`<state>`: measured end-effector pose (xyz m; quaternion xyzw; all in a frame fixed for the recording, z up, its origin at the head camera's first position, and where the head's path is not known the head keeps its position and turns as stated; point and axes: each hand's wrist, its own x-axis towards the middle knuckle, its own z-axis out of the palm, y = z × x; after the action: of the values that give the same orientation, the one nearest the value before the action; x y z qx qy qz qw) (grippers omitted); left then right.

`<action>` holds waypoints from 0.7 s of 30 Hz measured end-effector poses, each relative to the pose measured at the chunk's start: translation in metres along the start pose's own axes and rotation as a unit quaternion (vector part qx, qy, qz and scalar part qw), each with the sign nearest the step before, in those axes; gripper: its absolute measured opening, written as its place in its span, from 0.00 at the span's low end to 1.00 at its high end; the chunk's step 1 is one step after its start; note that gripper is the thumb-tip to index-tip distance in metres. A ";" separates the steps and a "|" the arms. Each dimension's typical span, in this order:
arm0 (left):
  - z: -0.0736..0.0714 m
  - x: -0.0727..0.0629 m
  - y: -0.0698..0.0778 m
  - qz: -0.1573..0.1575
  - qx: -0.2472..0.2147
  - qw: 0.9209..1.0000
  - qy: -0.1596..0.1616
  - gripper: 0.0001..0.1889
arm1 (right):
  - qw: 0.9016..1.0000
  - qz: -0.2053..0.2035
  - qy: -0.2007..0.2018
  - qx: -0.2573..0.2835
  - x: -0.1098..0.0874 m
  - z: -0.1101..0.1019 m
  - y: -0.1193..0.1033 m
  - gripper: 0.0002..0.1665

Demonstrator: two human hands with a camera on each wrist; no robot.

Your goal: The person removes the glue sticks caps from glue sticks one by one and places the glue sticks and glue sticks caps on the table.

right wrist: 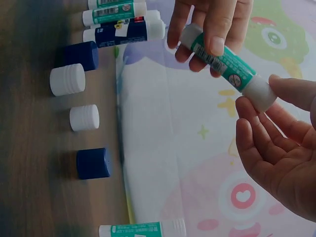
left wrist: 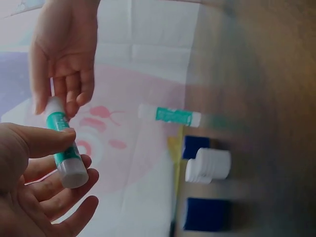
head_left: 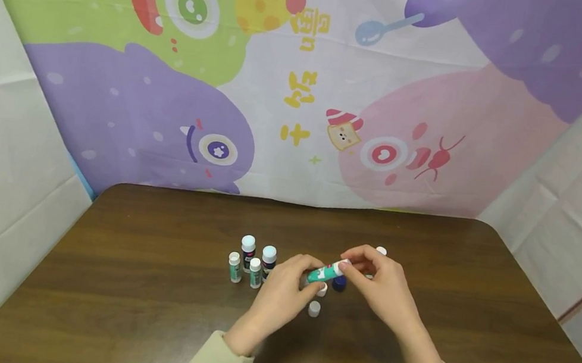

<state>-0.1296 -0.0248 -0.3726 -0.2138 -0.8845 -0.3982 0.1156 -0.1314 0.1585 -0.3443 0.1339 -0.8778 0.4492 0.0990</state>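
A green glue stick [head_left: 322, 273] with white ends is held at a slant between both hands above the table. My left hand [head_left: 281, 288] grips its body, thumb laid across the green label. At the other end, my right hand [head_left: 386, 288] pinches the white cap [right wrist: 259, 94] between thumb and fingertips, and the cap sits against the tube. Below the hands, loose white caps [right wrist: 67, 80] and blue caps [right wrist: 94, 163] stand on the table. A second green glue stick [left wrist: 175, 116] stands upright beyond the right hand, mostly hidden by it in the head view.
Left of the hands stand green-labelled glue sticks [head_left: 235, 268] and dark blue ones [head_left: 248, 254], grouped close together. The brown wooden table [head_left: 147, 309] reaches back to a cartoon-printed cloth [head_left: 291, 175]. White cloth panels [head_left: 4, 143] flank both sides.
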 end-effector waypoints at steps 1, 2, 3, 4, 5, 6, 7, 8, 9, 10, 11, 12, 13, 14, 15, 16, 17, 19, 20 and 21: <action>-0.002 0.000 0.000 0.001 0.004 1.000 0.004 0.11 | 1.000 0.001 -0.002 0.001 0.000 0.001 0.000 0.10; -0.004 0.000 -0.001 0.002 0.009 1.000 0.009 0.11 | 1.000 0.001 -0.004 0.003 0.000 0.002 0.000 0.11; -0.006 0.000 -0.001 0.002 0.013 1.000 0.013 0.11 | 1.000 0.001 -0.006 0.005 0.000 0.002 -0.001 0.11; -0.008 0.000 -0.002 0.002 0.015 1.000 0.016 0.11 | 1.000 0.001 -0.009 0.007 0.001 0.003 -0.001 0.12; -0.010 0.000 -0.002 0.002 0.018 1.000 0.019 0.11 | 1.000 0.002 -0.011 0.009 0.001 0.004 -0.001 0.12; -0.012 0.001 -0.002 0.003 0.021 1.000 0.023 0.12 | 1.000 0.002 -0.014 0.012 0.001 0.004 -0.002 0.12; -0.014 0.001 -0.003 0.006 0.024 0.999 0.027 0.12 | 1.000 0.002 -0.016 0.015 0.002 0.005 -0.003 0.12; -0.016 0.001 -0.003 0.010 0.026 0.999 0.031 0.12 | 1.000 0.000 -0.018 0.018 0.002 0.005 -0.003 0.12; -0.017 0.002 -0.003 0.013 0.027 0.999 0.035 0.12 | 1.000 -0.003 -0.020 0.020 0.003 0.006 -0.004 0.12; -0.019 0.002 -0.004 0.016 0.027 0.999 0.039 0.13 | 0.999 -0.006 -0.023 0.023 0.004 0.007 -0.004 0.12; -0.021 0.002 -0.004 0.019 0.026 0.999 0.043 0.13 | 0.999 -0.008 -0.027 0.026 0.005 0.007 -0.004 0.12; -0.023 0.002 -0.005 0.022 0.023 0.998 0.049 0.13 | 0.999 -0.011 -0.031 0.029 0.006 0.008 -0.005 0.12; -0.025 0.002 -0.005 0.024 0.020 0.998 0.054 0.13 | 0.999 -0.015 -0.034 0.034 0.007 0.009 -0.005 0.12; -0.027 0.002 -0.005 0.025 0.014 0.998 0.059 0.13 | 0.998 -0.019 -0.037 0.037 0.008 0.010 -0.005 0.12; -0.029 0.002 -0.006 0.026 0.006 0.998 0.064 0.13 | 0.998 -0.022 -0.039 0.041 0.009 0.010 -0.006 0.13; -0.031 0.002 -0.006 0.027 -0.001 0.997 0.071 0.13 | 0.998 -0.025 -0.040 0.046 0.010 0.011 -0.007 0.13; -0.033 0.002 -0.007 0.029 -0.009 0.997 0.077 0.14 | 0.998 -0.027 -0.040 0.051 0.011 0.012 -0.007 0.13; -0.036 0.002 -0.008 0.031 -0.021 0.995 0.089 0.14 | 0.997 -0.029 -0.039 0.060 0.012 0.014 -0.010 0.13; -0.038 0.002 -0.009 0.033 -0.028 0.995 0.093 0.14 | 0.997 -0.030 -0.039 0.064 0.013 0.015 -0.011 0.13; -0.039 0.001 -0.010 0.034 -0.035 0.994 0.098 0.14 | 0.996 -0.030 -0.040 0.068 0.013 0.016 -0.012 0.13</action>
<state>-0.1341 -0.0596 -0.3527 -0.2076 -0.8467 -0.4435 0.2081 -0.1405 0.1374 -0.3409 0.1846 -0.8438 0.4993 0.0682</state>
